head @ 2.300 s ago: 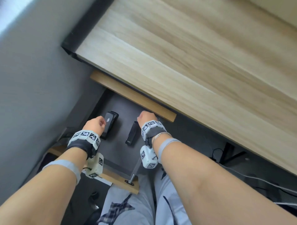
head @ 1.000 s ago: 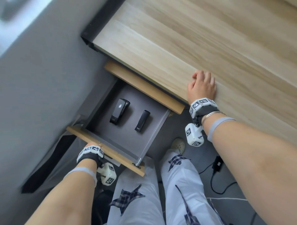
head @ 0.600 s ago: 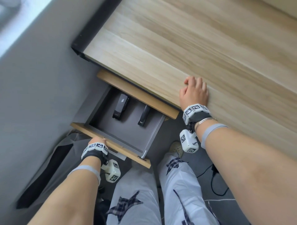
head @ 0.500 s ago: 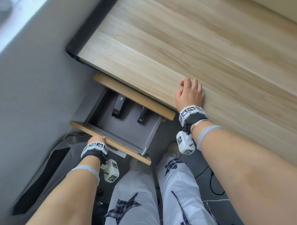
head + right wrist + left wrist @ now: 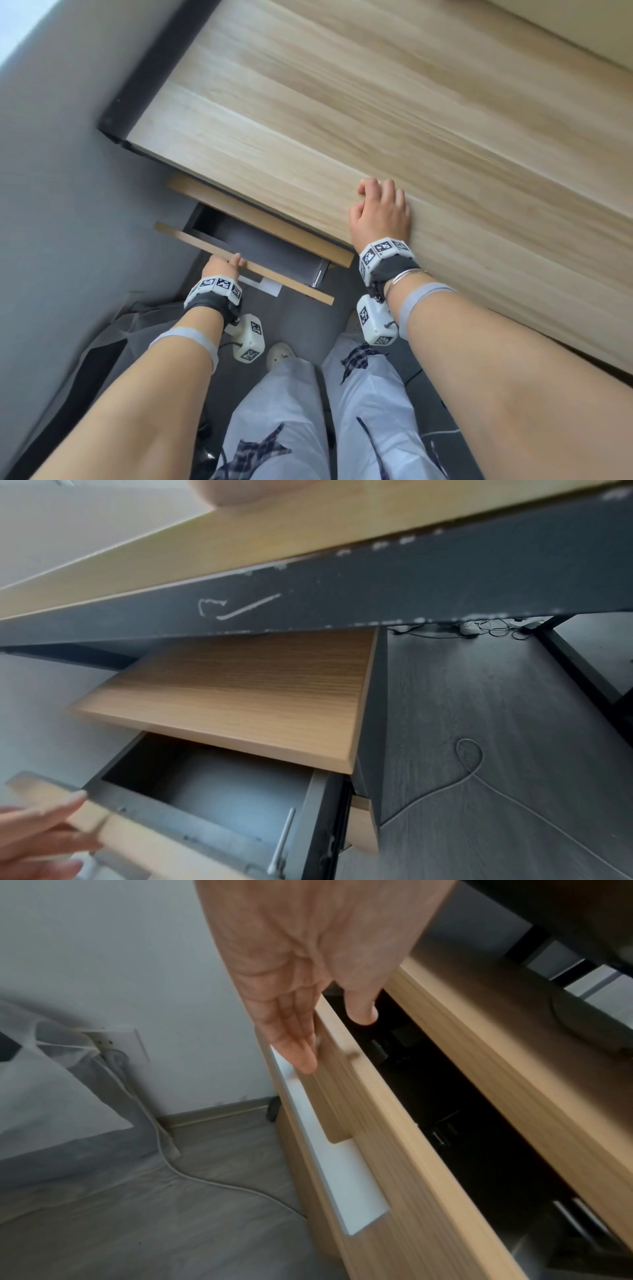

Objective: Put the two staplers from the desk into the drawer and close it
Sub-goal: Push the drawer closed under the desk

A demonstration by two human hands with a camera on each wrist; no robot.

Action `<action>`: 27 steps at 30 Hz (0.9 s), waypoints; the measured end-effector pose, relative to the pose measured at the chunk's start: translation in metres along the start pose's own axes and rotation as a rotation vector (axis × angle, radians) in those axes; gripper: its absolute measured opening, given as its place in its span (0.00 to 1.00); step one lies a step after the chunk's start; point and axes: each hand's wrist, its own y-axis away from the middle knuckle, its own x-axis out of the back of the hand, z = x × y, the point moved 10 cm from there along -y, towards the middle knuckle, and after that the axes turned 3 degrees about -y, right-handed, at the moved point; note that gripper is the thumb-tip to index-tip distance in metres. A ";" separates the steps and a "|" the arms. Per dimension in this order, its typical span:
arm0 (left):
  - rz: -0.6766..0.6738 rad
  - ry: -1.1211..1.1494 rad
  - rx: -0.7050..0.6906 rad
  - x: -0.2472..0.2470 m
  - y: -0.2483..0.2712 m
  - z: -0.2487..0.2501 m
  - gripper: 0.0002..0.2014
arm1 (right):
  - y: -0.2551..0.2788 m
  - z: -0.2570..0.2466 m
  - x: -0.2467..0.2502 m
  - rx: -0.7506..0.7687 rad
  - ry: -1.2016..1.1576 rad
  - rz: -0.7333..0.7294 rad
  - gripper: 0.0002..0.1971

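The drawer (image 5: 260, 245) under the wooden desk (image 5: 376, 102) stands only partly out, and a narrow strip of its grey inside shows. Neither stapler can be seen in the head view, because the cabinet top (image 5: 260, 219) covers the back of the drawer. My left hand (image 5: 222, 265) is on the drawer's wooden front (image 5: 274, 277). In the left wrist view its fingers (image 5: 298, 1042) lie straight against the outer face and the thumb reaches over the top edge. My right hand (image 5: 380, 212) rests on the desk's near edge and holds nothing.
A grey wall (image 5: 68, 171) runs close on the left. My legs (image 5: 308, 411) and a shoe (image 5: 281, 353) are below the drawer. Cables (image 5: 469, 764) lie on the dark floor to the right of the cabinet. A metal runner (image 5: 284, 840) lines the drawer's right side.
The drawer has slid inward under my left hand, and both staplers have passed out of sight beneath the cabinet top. My right hand has stayed on the desk edge.
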 end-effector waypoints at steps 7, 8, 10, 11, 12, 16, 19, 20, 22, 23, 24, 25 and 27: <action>-0.045 0.306 -0.117 -0.005 -0.016 0.033 0.35 | 0.000 -0.001 0.000 0.000 -0.020 0.012 0.16; -0.055 0.318 -0.123 -0.006 -0.015 0.037 0.38 | 0.000 -0.001 0.000 -0.002 -0.019 0.012 0.16; -0.049 0.325 -0.139 -0.001 -0.006 0.048 0.40 | -0.001 0.000 0.000 -0.007 -0.013 0.012 0.15; -0.046 0.329 -0.147 0.000 -0.002 0.053 0.40 | -0.001 -0.001 0.000 -0.008 -0.011 0.014 0.15; -0.042 0.334 -0.153 0.002 0.002 0.056 0.41 | -0.001 -0.001 0.000 -0.009 -0.010 0.016 0.15; -0.027 0.350 -0.170 0.003 0.010 0.066 0.44 | -0.001 0.000 0.000 -0.012 -0.011 0.018 0.15; -0.020 0.343 -0.177 0.002 0.008 0.069 0.41 | -0.001 -0.001 -0.001 -0.014 -0.014 0.000 0.15; -0.020 0.350 -0.182 0.001 0.008 0.071 0.41 | -0.001 -0.001 -0.001 -0.017 -0.014 -0.003 0.15; -0.023 0.366 -0.183 0.000 0.011 0.073 0.41 | -0.001 0.000 -0.001 -0.024 -0.008 -0.008 0.15; -0.032 0.369 -0.175 0.000 0.012 0.074 0.41 | -0.001 -0.001 -0.001 -0.025 -0.009 -0.009 0.15; -0.037 0.370 -0.172 -0.001 0.013 0.075 0.42 | -0.001 -0.001 -0.001 -0.023 -0.011 -0.010 0.15; -0.043 0.366 -0.161 -0.001 0.012 0.076 0.42 | -0.001 -0.001 0.000 -0.026 -0.012 -0.005 0.16; -0.056 0.342 -0.162 -0.003 0.009 0.076 0.41 | -0.001 -0.001 0.000 -0.027 -0.020 -0.005 0.16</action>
